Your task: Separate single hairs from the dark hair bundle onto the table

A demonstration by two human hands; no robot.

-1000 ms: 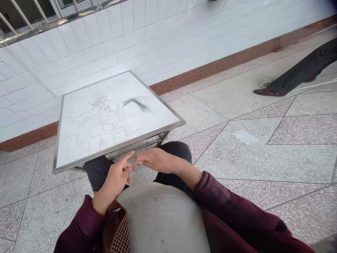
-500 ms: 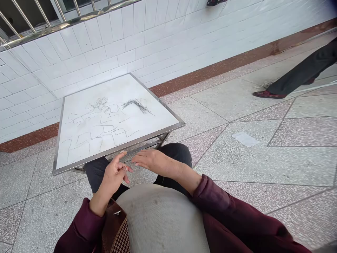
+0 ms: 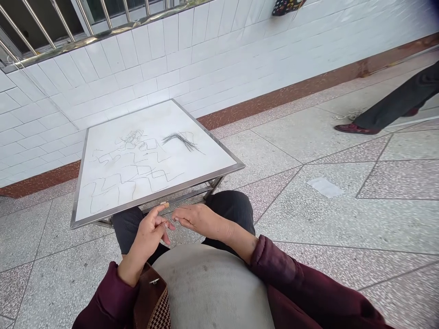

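My left hand (image 3: 151, 230) is held over my lap, just off the table's front edge. Its index finger points forward with a tan wrap at the tip, while the thumb presses near the middle finger. Facing it, my right hand (image 3: 197, 219) has its fingers and thumb pressed together, the tips close to the left hand. Anything pinched in either hand is too fine to make out. On the white-topped table (image 3: 113, 210) lie thin, bent dark strands (image 3: 135, 169), a tangled clump (image 3: 132, 138) of them farther back, and a bundle of straighter strands (image 3: 181, 139) toward the right.
A tiled wall (image 3: 212, 59) with a brown base strip runs behind the table. Metal window bars (image 3: 65, 23) are at upper left. Another person's leg (image 3: 398, 105) shows at right. A white paper (image 3: 325, 187) lies on the floor. A brown bag (image 3: 151, 292) rests against my lap.
The view has shifted slightly, so the whole scene sits a little lower and farther right. My hands keep nearly the same pose; the strands on the table look unchanged.
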